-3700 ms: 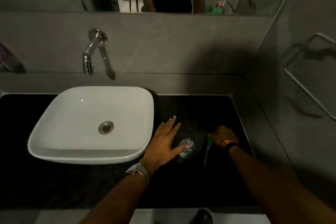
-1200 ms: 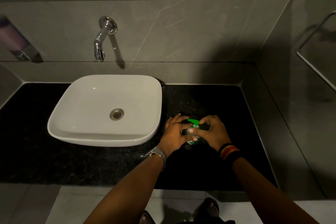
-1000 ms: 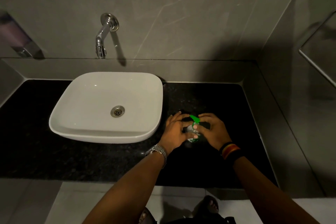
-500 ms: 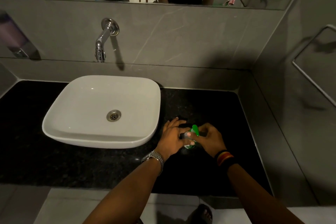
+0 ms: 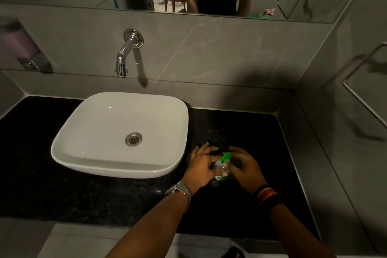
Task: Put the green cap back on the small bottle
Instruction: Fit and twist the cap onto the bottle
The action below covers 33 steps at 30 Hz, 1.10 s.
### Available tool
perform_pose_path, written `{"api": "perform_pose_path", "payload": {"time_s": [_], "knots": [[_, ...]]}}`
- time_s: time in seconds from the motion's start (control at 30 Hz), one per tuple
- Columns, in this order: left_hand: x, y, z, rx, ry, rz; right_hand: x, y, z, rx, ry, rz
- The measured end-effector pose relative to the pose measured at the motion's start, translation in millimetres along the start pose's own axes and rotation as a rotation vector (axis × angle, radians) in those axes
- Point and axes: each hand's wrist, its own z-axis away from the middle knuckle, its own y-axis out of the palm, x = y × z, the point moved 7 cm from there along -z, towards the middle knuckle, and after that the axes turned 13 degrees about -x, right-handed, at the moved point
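A small clear bottle [image 5: 219, 170] with a green and white label stands on the black counter [image 5: 125, 201], just right of the basin. My left hand [image 5: 202, 166] wraps its body from the left, thumb across the front. The green cap [image 5: 225, 156] sits at the bottle's top, tilted, pinched by the fingers of my right hand [image 5: 245, 168], which closes in from the right. Both hands cover much of the bottle, and how far the cap is seated cannot be seen.
A white vessel basin [image 5: 117, 165] stands to the left of my hands. A chrome tap [image 5: 123, 56] juts from the back wall above it. A soap dispenser [image 5: 18, 46] hangs at far left, and a metal towel rail [image 5: 364, 81] is on the right wall.
Earlier the bottle lay near my open left hand while my right hand held the cap apart. Now both hands meet on the bottle, and the cap has turned slightly at its top.
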Motion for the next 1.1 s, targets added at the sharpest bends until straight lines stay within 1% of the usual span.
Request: {"api": "perform_pose_path", "payload": {"time_s": [0.03, 0.13, 0.2, 0.23, 0.3, 0.37, 0.43, 0.53, 0.6, 0.67, 0.73, 0.77, 0.8, 0.83, 0.87, 0.97, 1.03, 1.1], "knots": [[1, 0, 0, -0.010, 0.004, 0.002, 0, 1, 0, -0.006, -0.003, 0.016], [2, 1, 1, -0.045, 0.018, 0.002, -8, 4, -2, -0.129, 0.066, 0.142], [1, 1, 1, -0.058, 0.026, 0.009, -9, 3, 0, -0.177, 0.139, 0.131], [2, 1, 1, -0.058, 0.030, 0.011, -11, 4, 1, -0.170, 0.143, 0.089], [2, 2, 1, -0.058, 0.039, 0.005, -10, 6, 2, -0.096, 0.091, -0.010], [2, 4, 1, -0.063, 0.039, -0.007, -10, 8, 3, -0.061, 0.042, -0.028], [4, 4, 0, -0.080, 0.040, -0.013, -7, 6, 4, -0.123, 0.017, 0.038], [5, 5, 0, -0.092, 0.045, -0.015, 6, 4, 6, -0.222, -0.077, 0.249], [2, 4, 0, -0.091, 0.065, -0.022, 4, 5, 9, -0.234, -0.106, 0.367], [1, 4, 0, -0.084, 0.081, -0.047, 1, 6, 8, -0.239, -0.084, 0.383], [1, 3, 0, -0.072, 0.078, -0.057, 4, 0, 6, -0.198, -0.045, 0.275], [1, 3, 0, -0.062, 0.079, -0.067, 9, -3, 4, -0.142, -0.041, 0.190], [0, 3, -1, -0.053, 0.082, -0.081, 18, -8, 2, -0.065, -0.080, 0.132], [0, 2, -1, -0.051, 0.079, -0.089, 31, -13, 0, 0.008, -0.160, 0.150], [-1, 0, -3, -0.052, 0.074, -0.091, 44, -18, -4, 0.071, -0.253, 0.260], [-4, -1, -2, -0.045, 0.075, -0.098, 76, -15, -7, 0.267, -0.520, 0.760], [-3, -2, -1, -0.058, 0.077, -0.092, 85, -12, -10, 0.282, -0.637, 0.964], [-2, -5, 0, -0.083, 0.068, -0.101, 89, -14, -16, 0.240, -0.662, 1.028]]}}
